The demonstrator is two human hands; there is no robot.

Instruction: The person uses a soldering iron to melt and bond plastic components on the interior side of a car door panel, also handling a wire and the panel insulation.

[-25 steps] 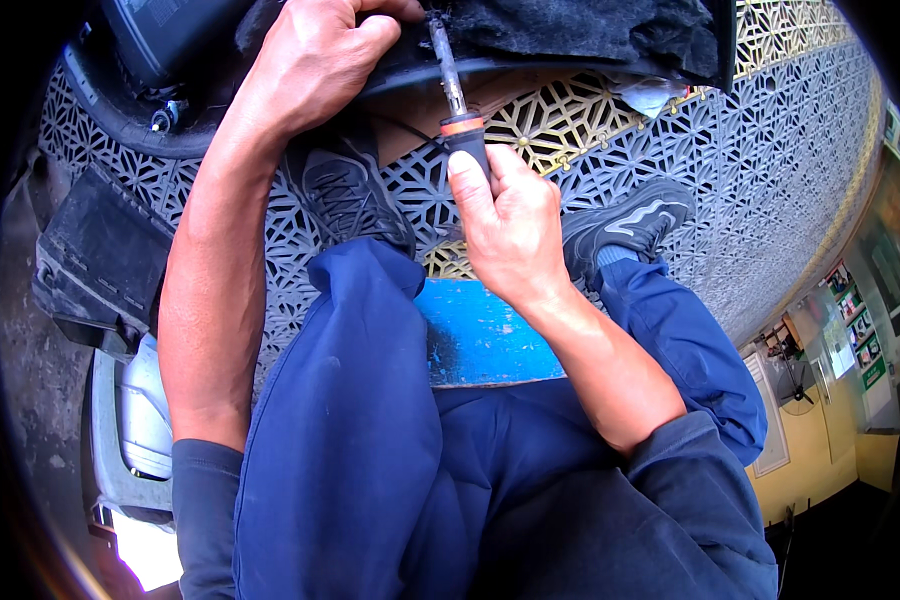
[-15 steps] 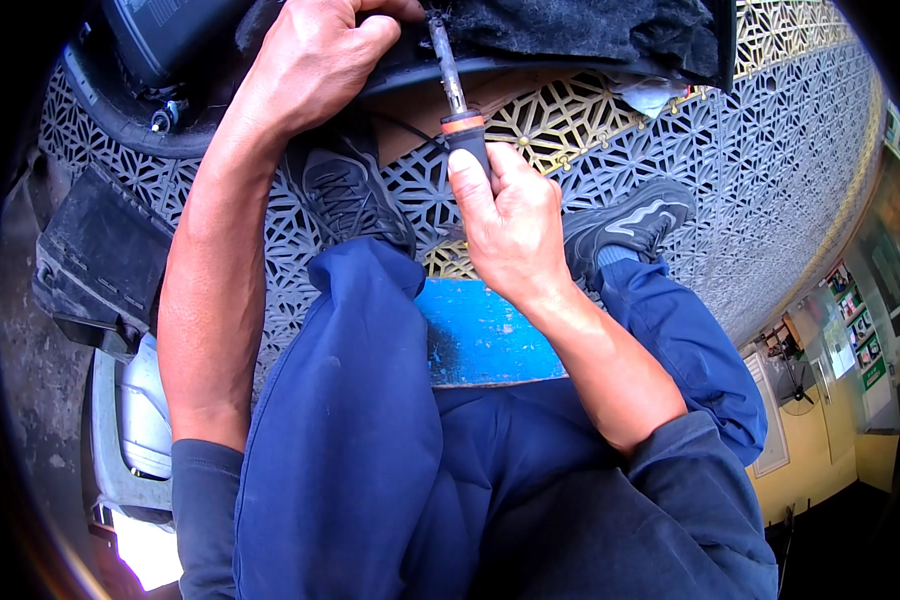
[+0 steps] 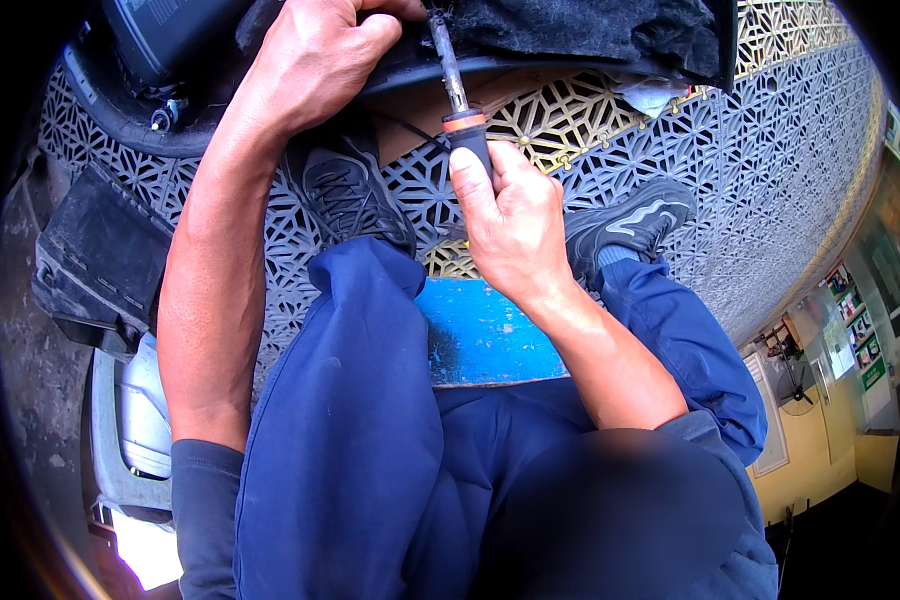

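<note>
My right hand (image 3: 505, 215) grips the dark, orange-banded handle of a soldering-iron-like tool (image 3: 463, 130), thumb along it. Its scuffed metal shaft points upward, its end against a dark, frayed, fuzzy part (image 3: 570, 35) with a curved black rim along the top. My left hand (image 3: 325, 55) is at that part, just left of the tool's end, fingers curled; what they press or pinch is too small to make out. A dark cord (image 3: 410, 128) runs behind the handle over brown cardboard beneath the part.
A blue board (image 3: 480, 335) shows between my legs, above patterned grey and yellow floor tiles (image 3: 730, 200). Black plastic housings (image 3: 100, 250) and a pale container (image 3: 145, 420) are at the left, a crumpled light scrap (image 3: 650, 95) under the part. A yellow wall (image 3: 790, 470) is at far right.
</note>
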